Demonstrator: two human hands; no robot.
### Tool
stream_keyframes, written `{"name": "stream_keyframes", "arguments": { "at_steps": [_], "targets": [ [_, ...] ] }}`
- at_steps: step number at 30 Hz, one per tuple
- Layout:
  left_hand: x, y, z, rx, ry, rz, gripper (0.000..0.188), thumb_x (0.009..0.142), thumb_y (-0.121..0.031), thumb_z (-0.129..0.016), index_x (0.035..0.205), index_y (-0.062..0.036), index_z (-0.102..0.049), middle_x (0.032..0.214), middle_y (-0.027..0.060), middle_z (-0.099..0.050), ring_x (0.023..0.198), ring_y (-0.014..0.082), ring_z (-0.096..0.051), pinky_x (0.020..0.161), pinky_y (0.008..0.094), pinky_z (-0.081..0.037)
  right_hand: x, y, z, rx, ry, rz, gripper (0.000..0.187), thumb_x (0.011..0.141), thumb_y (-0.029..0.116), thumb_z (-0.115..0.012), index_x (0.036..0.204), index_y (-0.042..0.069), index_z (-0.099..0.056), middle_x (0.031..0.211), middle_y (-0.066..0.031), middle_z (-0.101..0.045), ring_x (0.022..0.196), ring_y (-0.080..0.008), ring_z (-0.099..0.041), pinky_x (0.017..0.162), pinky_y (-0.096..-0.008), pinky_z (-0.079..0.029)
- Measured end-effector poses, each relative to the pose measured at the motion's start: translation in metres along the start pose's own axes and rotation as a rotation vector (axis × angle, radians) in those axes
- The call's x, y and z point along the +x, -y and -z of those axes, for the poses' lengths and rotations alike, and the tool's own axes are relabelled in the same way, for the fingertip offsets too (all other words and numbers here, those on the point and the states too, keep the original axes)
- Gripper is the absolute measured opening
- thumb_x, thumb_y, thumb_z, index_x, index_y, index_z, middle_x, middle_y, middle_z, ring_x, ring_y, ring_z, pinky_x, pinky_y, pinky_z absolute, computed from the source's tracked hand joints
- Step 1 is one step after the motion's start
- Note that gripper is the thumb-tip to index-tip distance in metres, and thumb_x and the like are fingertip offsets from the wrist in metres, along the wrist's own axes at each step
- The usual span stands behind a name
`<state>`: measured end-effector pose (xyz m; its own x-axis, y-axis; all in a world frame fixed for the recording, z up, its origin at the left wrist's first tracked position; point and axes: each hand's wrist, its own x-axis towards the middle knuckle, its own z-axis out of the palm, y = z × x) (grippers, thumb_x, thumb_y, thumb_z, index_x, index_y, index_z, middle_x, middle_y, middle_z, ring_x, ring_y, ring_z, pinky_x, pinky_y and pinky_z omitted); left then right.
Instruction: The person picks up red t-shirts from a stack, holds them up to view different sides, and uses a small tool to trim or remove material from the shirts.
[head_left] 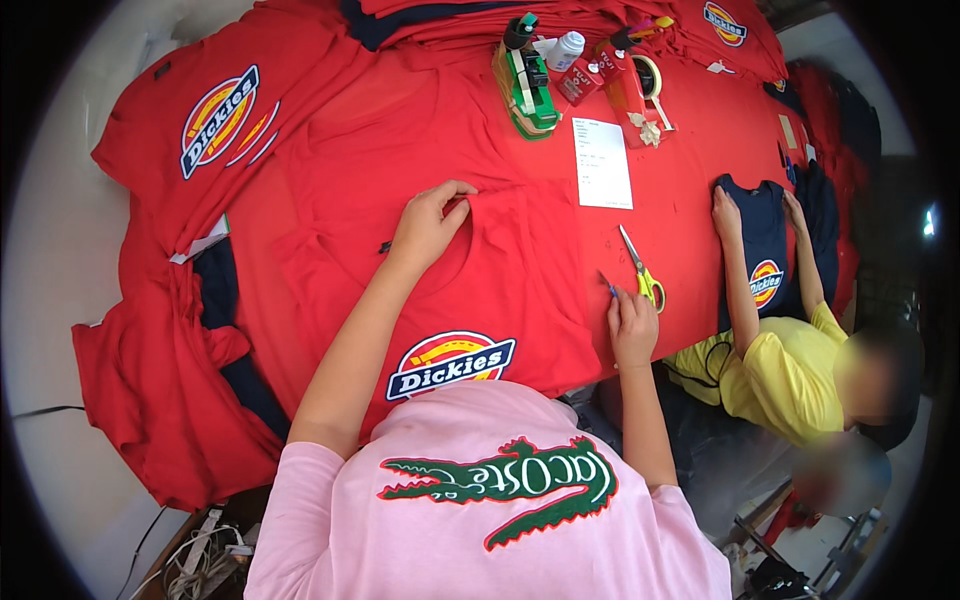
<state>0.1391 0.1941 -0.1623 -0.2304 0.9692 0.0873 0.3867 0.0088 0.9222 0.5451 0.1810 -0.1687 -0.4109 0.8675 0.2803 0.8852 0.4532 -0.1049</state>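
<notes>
A red T-shirt [530, 290] with a round yellow, orange and blue chest print lies spread in front of me, print end nearest. My left hand [430, 225] is closed on its neckline, thumb and fingers pinching the fabric edge. Just right of the shirt, my right hand [633, 325] grips a small pointed tool [607, 284] with a dark tip and a blue part; its exact kind is too small to tell. Yellow-handled scissors [642, 270] lie right beside those fingers, blades pointing away from me.
Beyond the scissors lie a printed white sheet [603, 165], a green tape dispenser [530, 90], a white bottle [565, 50] and red cans [580, 80]. Red shirts [170, 370] are heaped at left. At right, a co-worker in yellow [770, 370] handles a navy shirt [752, 240].
</notes>
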Motion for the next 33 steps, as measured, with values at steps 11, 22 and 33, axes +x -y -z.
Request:
{"name": "stream_keyframes", "arguments": {
  "at_steps": [11, 22, 33],
  "targets": [
    [-0.066, -0.078, 0.016, 0.186, -0.065, -0.188, 0.015, 0.08, -0.006, -0.079, 0.094, -0.0032, -0.074, 0.086, 0.0099, -0.071, 0.09, 0.0278, -0.068, 0.084, 0.038, -0.053, 0.07, 0.166, 0.069, 1.003, 0.212, -0.282, 0.027, 0.099, 0.026, -0.074, 0.107, 0.002, -0.067, 0.074, -0.0039, -0.061, 0.064, -0.0105, -0.054, 0.058, -0.0298, -0.045],
    [-0.083, -0.096, 0.03, 0.188, -0.058, -0.28, 0.016, 0.076, -0.006, -0.079, 0.09, -0.0028, -0.073, 0.083, 0.0107, -0.069, 0.086, 0.0289, -0.067, 0.088, 0.0397, -0.052, 0.077, 0.182, 0.09, 0.846, 0.251, -0.09, 0.026, 0.092, 0.029, -0.08, 0.104, 0.006, -0.077, 0.073, -0.0104, -0.066, 0.06, -0.0197, -0.061, 0.056, -0.0345, -0.047],
    [-0.081, -0.094, 0.03, 0.139, -0.004, -0.294, 0.016, 0.076, -0.004, -0.077, 0.092, -0.0031, -0.074, 0.084, 0.0093, -0.07, 0.084, 0.0261, -0.068, 0.088, 0.0374, -0.052, 0.076, 0.174, 0.083, 0.933, 0.257, -0.074, 0.024, 0.093, 0.025, -0.08, 0.105, 0.004, -0.076, 0.075, -0.0112, -0.067, 0.061, -0.0188, -0.06, 0.057, -0.034, -0.046]
  ]
}}
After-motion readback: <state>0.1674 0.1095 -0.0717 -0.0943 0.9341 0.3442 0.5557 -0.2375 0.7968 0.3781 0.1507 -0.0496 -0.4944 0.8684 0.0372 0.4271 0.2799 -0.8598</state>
